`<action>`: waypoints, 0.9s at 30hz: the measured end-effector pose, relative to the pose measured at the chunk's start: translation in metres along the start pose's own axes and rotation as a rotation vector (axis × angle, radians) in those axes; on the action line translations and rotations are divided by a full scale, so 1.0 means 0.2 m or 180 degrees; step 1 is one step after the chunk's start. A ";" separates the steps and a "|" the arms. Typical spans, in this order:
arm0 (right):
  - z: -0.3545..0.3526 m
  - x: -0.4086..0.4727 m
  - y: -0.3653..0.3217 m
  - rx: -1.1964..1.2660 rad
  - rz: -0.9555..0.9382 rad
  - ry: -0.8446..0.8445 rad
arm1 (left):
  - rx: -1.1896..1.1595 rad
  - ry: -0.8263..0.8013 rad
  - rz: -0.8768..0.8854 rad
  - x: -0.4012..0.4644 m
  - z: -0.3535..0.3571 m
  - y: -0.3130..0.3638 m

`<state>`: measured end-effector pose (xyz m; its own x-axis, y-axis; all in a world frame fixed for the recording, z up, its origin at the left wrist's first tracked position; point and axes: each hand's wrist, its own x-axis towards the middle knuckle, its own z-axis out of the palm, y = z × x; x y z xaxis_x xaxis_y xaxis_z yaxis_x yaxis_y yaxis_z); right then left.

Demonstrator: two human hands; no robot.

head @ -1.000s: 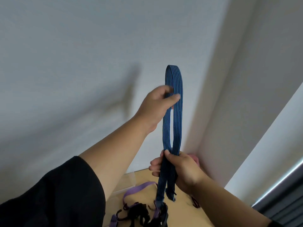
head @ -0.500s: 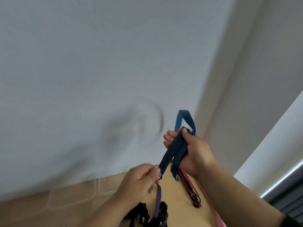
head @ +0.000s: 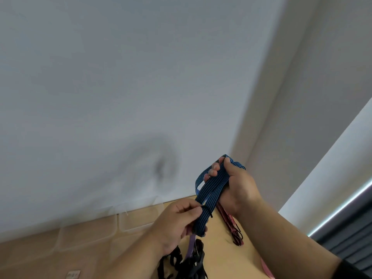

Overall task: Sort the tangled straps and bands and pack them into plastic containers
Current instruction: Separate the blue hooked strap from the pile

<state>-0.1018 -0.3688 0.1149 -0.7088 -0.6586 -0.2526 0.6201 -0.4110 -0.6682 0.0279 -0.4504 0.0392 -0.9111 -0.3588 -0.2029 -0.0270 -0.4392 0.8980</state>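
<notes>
Far left, low: clear plastic containers (head: 88, 232) lined up along wall (head: 120, 77) on tan surface (head: 225, 258); hard to make out, edges only. Small white tag or label (head: 73, 275) on surface at bottom edge.

Centre-left: left hand (head: 179, 222) raised above surface, fingers curled, thumb and forefinger pinching lower end of blue striped strap (head: 211, 190) just by a thin black hook or tie (head: 208, 211) wrapped at that spot. Below left hand: tangle of black straps (head: 181, 262) on surface w/ purple band (head: 191, 245) running up out of it, top end hidden behind left hand.

Centre-right: blue striped strap folded into several layers, held in air, running diag. from left hand up to right hand (head: 235, 186). Right hand fingers curled round upper bundle, thumb over top, loop end poking out above fingers.

Right: red striped strap (head: 229, 222) lying on surface under right wrist, black hook at near end. Pink strip (head: 266, 268) at bottom edge beside right forearm. Wall corner, window frame far right.
</notes>
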 end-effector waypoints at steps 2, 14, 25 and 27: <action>-0.03 0.00 0.01 -0.0106 -0.0064 0.0065 | -0.0401 0.0101 -0.0049 -0.01 0.02 0.01; -0.08 -0.05 0.09 -0.0075 -0.0197 0.0032 | 0.0043 0.1076 -0.0717 0.05 0.07 0.02; -0.04 -0.08 -0.04 -0.0002 -0.0315 -0.0050 | 0.0445 -0.0086 -0.1434 0.05 0.08 -0.05; -0.02 -0.09 -0.07 0.0008 -0.0325 -0.0040 | 0.0413 -0.0050 -0.1334 0.05 0.09 -0.07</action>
<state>-0.0987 -0.3485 0.1255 -0.7641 -0.6210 -0.1745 0.5457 -0.4780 -0.6883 0.0118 -0.4341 0.0320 -0.8165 -0.1585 -0.5552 -0.4463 -0.4368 0.7811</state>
